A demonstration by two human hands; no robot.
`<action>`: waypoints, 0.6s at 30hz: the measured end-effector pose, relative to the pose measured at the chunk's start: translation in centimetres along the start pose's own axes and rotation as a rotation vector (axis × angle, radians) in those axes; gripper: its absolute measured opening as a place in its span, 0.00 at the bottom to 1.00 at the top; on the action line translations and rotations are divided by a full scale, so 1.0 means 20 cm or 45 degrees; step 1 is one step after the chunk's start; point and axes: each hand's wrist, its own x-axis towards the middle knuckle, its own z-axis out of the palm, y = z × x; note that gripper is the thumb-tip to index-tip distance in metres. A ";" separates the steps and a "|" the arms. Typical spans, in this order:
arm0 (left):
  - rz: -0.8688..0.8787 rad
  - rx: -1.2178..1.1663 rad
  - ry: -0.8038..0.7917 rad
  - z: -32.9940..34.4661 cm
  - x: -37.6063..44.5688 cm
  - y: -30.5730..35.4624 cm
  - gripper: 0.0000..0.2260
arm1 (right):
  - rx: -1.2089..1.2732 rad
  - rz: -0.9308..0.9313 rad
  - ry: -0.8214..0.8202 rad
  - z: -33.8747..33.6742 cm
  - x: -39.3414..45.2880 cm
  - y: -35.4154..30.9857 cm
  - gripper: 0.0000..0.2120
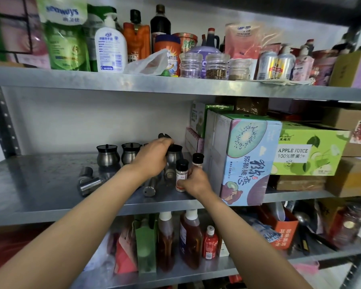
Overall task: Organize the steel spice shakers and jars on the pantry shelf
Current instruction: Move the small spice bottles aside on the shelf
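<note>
On the middle metal shelf (40, 184) stand two round steel jars with black lids (108, 156) (130, 153) at the back. My left hand (152, 156) reaches over a third steel jar (174, 155) and grips it at the top. Several steel shakers lie on their sides: two at the left (88, 181) and others (150, 187) under my left wrist. My right hand (193, 180) is closed around a small black-capped spice bottle (181, 174); a second black-capped bottle (197, 160) stands right behind it.
A kiwi drink carton (244, 159) stands just right of my right hand, with an apple juice box (308, 149) beyond. The upper shelf holds glass jars (217, 66), bottles and pouches. The lower shelf holds sauce bottles (190, 238).
</note>
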 end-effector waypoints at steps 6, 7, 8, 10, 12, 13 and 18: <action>-0.111 -0.030 -0.033 0.03 -0.06 -0.02 0.27 | 0.006 0.050 -0.004 0.02 0.01 0.02 0.16; -0.120 -0.036 -0.033 0.04 -0.07 -0.01 0.27 | -0.011 0.047 -0.013 0.01 0.01 0.02 0.16; -0.115 -0.036 -0.033 0.05 -0.08 -0.02 0.26 | -0.020 0.044 -0.026 0.01 0.01 0.02 0.15; -0.079 -0.008 -0.028 0.06 -0.10 -0.02 0.25 | 0.005 0.025 -0.071 -0.02 0.00 0.00 0.14; -0.065 0.018 -0.031 0.08 -0.12 -0.04 0.24 | 0.035 0.000 -0.082 -0.07 0.00 -0.04 0.14; -0.068 0.026 -0.042 0.08 -0.13 -0.06 0.24 | 0.011 -0.024 -0.065 -0.11 0.00 -0.06 0.16; -0.098 0.017 -0.084 0.09 -0.17 -0.10 0.24 | -0.251 -0.257 -0.079 -0.23 0.03 -0.16 0.19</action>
